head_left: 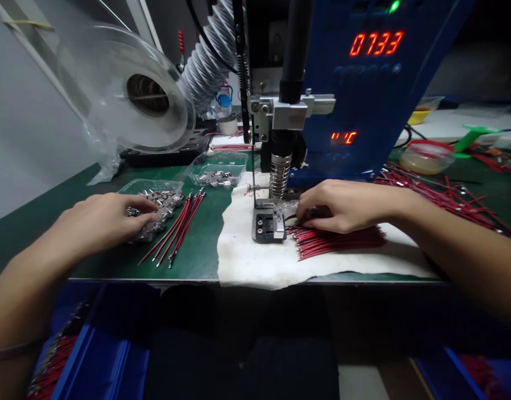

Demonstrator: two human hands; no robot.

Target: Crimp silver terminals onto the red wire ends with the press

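My left hand reaches over a clear plastic tray of small metal connectors. Its thumb and forefinger come together among the pieces; anything between them is too small to make out. On the white sheet, my right hand is closed beside the black fixture, above a bundle of red wires. A thin dark wire runs from its fingertips toward the fixture. Between the hands lies a small bunch of red and black wires with metal ends.
A blue soldering machine with red digits stands behind the fixture, its spring-wound head directly above it. A clear spool hangs at left. A second connector tray sits further back. More red wires spread at right.
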